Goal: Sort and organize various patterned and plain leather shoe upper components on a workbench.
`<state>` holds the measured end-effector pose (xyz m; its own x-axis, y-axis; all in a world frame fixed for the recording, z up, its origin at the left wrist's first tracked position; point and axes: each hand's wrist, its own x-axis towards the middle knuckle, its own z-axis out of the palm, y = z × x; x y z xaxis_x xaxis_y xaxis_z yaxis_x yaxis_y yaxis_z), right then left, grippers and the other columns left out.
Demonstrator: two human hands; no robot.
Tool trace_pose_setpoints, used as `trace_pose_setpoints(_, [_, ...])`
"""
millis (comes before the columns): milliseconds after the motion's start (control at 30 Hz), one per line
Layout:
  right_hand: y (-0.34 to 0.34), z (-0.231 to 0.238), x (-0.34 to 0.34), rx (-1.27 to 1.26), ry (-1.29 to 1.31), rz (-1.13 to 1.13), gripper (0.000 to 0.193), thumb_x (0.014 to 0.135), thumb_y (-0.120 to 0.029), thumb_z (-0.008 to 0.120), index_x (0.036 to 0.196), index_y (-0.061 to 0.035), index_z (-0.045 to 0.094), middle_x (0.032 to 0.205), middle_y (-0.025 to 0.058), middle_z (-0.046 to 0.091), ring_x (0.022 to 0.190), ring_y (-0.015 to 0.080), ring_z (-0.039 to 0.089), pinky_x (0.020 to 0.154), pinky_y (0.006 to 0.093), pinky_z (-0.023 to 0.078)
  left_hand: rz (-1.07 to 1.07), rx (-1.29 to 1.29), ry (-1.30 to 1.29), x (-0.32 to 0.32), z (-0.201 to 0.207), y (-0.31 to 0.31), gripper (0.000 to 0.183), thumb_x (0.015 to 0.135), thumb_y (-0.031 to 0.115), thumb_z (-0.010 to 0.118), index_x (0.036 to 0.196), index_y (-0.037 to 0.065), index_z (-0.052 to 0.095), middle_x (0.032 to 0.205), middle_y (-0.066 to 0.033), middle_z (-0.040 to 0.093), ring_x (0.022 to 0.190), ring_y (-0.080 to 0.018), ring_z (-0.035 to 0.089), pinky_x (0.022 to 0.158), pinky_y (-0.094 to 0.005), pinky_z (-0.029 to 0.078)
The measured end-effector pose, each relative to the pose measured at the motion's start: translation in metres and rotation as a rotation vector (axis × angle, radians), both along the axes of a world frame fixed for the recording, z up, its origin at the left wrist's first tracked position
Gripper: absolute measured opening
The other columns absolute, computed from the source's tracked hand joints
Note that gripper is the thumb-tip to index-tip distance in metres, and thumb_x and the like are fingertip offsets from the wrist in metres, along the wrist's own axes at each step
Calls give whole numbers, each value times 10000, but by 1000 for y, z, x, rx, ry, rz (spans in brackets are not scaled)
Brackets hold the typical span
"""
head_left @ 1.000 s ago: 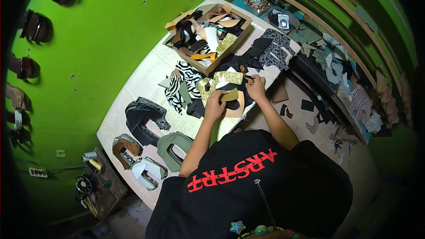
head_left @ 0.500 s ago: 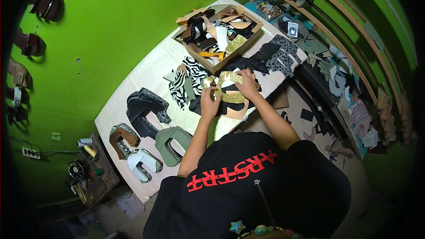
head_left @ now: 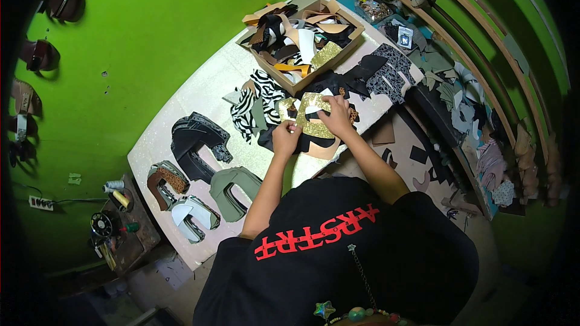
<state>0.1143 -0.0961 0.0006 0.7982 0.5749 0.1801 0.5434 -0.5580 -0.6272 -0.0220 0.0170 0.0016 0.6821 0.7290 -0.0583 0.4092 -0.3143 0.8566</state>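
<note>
Both hands are at a curved, U-shaped gold glitter cut-out (head_left: 315,129), held above a pile of scraps. My right hand (head_left: 338,117) grips its right side, thumb beneath the fingers. My left hand (head_left: 286,137) has its fingers pinched together at the piece's left edge. Another gold glitter scrap (head_left: 284,107) lies just beyond the left fingers. Under and around the hands are black and tan pieces, including a tan cut-out (head_left: 323,150) close to my body. Zebra-print pieces (head_left: 244,111) lie left of the pile.
A cardboard box (head_left: 284,81) full of mixed scraps stands beyond the hands. Stacks of black (head_left: 196,145), olive (head_left: 232,190), brown (head_left: 162,184) and pale blue (head_left: 192,214) U-shaped pieces sit on the table's left. Patterned black material (head_left: 386,72) lies at right, beside a wooden rack (head_left: 477,45).
The gold cut-out has tilted and shifted slightly between the hands. My left fingers have drawn together at its left edge. The whole view has shifted a little.
</note>
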Motion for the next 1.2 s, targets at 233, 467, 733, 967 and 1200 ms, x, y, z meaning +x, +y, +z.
trace_pose_setpoints(233, [3,26,-22,12,161,443,373,664,-334,674,966,-131,589,903,38,535,939,230,450,827,371,292,39,-102,-109,8,0,5,178,739,144,647,764,-19,580,602,-18,549,549,-58,468,507,-227,391])
trace_pose_setpoints(467, [32,61,30,192,36,237,180,718,-232,614,868,-134,598,871,41,535,919,224,475,792,372,311,118,-25,-142,-3,-7,24,162,753,131,627,770,-13,554,611,-2,528,547,-65,469,520,-223,394])
trace_pose_setpoints(733, [98,88,99,-127,-139,63,449,685,-363,642,1022,-80,553,1065,124,506,1039,297,447,870,436,347,230,-17,-125,-8,1,35,138,758,128,600,786,-4,570,623,-28,552,550,-96,492,523,-238,403])
trace_pose_setpoints(967, [140,70,101,-397,-87,-46,436,726,-174,624,1083,8,452,1137,190,461,1094,312,433,889,378,393,280,67,-152,-14,2,57,139,763,133,596,794,-2,582,622,-34,560,539,-91,495,520,-234,400])
trace_pose_setpoints(1200, [118,60,155,213,224,6,244,760,-151,569,932,21,594,877,235,606,869,345,594,765,406,452,337,-12,-139,-17,-13,77,174,752,157,616,823,2,583,647,-50,563,556,-114,490,560,-243,415])
